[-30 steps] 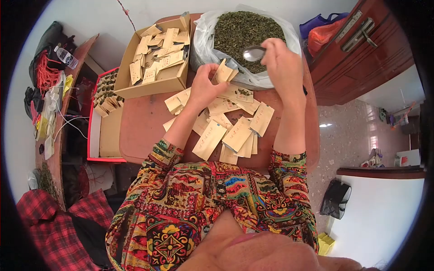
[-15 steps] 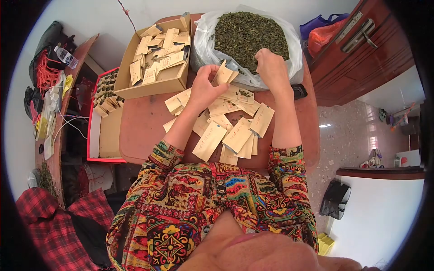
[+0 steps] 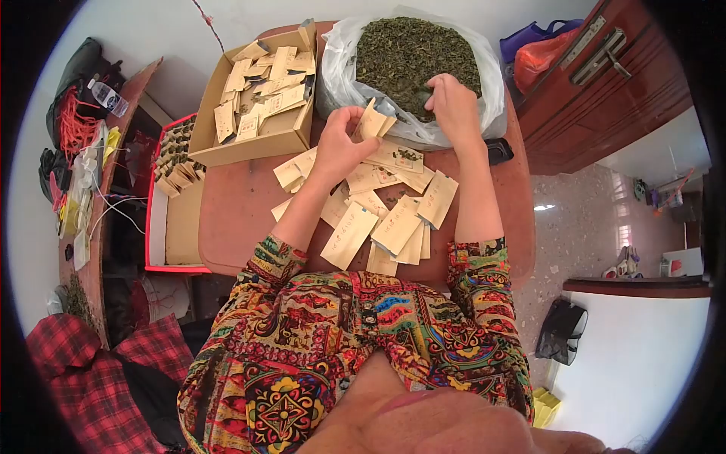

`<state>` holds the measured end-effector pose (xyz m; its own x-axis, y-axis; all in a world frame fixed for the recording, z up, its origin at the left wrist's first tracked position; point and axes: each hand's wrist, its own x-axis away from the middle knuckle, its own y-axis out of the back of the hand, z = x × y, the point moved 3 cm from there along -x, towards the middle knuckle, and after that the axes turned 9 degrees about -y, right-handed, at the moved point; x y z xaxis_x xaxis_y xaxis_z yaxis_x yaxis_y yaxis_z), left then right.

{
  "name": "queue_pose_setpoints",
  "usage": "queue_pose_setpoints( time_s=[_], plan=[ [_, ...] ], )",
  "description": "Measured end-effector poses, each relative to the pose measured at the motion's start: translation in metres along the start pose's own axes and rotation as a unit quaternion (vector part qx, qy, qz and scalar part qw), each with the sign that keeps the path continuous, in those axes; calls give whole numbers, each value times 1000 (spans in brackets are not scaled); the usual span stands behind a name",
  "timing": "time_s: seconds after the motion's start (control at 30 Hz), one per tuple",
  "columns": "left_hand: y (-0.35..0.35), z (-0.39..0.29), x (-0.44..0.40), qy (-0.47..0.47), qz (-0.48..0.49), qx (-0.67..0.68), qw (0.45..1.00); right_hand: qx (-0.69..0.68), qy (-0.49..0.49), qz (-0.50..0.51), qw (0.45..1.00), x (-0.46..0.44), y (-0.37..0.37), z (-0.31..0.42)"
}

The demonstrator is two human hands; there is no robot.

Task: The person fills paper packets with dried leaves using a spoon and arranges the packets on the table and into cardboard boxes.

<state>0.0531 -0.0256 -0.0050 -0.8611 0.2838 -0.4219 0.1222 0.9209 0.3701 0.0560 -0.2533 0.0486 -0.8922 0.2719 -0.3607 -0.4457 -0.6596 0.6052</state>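
My left hand [image 3: 342, 145] grips an upright paper packet [image 3: 373, 122] beside the near left edge of the plastic bag [image 3: 340, 72]. Dried leaves [image 3: 412, 57] fill that bag. Over its near right part, my right hand [image 3: 454, 110] is closed around the spoon, whose bowl is hardly visible against the leaves. Several flat paper packets [image 3: 350, 234] lie in a loose pile on the brown table [image 3: 242, 212], below my hands. Some leaf bits lie on one packet near my left hand.
A cardboard box [image 3: 253, 147] of packets stands at the table's back left. Left of the table, a red-edged box [image 3: 175, 227] holds rows of packets. A dark object [image 3: 499, 151] lies by my right wrist. A door [image 3: 597, 83] stands at the right.
My right hand has moved down and slightly left over the leaves, and the spoon's bowl, clearly seen before, is now mostly hidden. My left hand has stayed on the packet.
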Motion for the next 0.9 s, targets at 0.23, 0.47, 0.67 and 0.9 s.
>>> queue_pose_setpoints(
  time_s=[0.23,0.47,0.67,0.9],
  plan=[
    [-1,-5,-1,8,3,-8,1000,-125,-124,61,983,-3,-1,-9],
    [-1,-3,-2,-3,7,-25,1000,-229,-181,54,955,-8,5,-24],
    [-3,0,-3,0,5,-18,1000,-276,-184,48,942,-6,23,-15],
    [-4,-3,-3,1,6,-26,1000,-266,-142,70,951,7,37,17]
  ],
)
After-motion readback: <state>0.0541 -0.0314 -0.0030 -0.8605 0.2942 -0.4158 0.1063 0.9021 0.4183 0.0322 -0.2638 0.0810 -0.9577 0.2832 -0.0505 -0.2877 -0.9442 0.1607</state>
